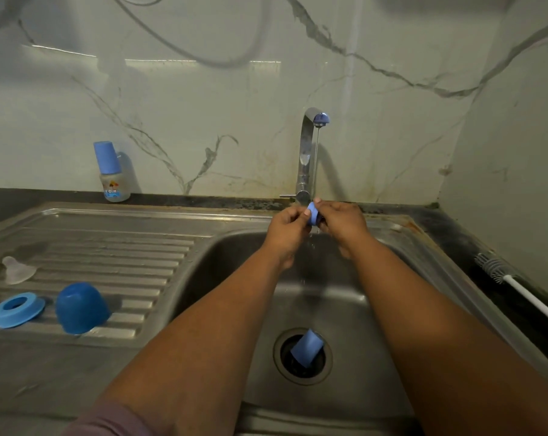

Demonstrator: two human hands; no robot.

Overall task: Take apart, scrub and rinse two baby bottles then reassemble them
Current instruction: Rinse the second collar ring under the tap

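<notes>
Head view shows the left hand (287, 222) and right hand (338, 222) pinching a small blue ring (313, 213) between curled fingertips, under the tap's (310, 146) thin stream: the rinse step, I judge. Next it likely needs turning, then carrying left of the fingers to the draining board (109, 243). Below the fingers the sink (373, 309) gives open room; another blue piece (307, 347) sits in the drain.

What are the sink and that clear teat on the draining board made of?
The sink looks like brushed stainless steel: grey, dull sheen, pressed ridges. The teat is probably silicone or soft rubber: cloudy, translucent, no hard shine.
</notes>
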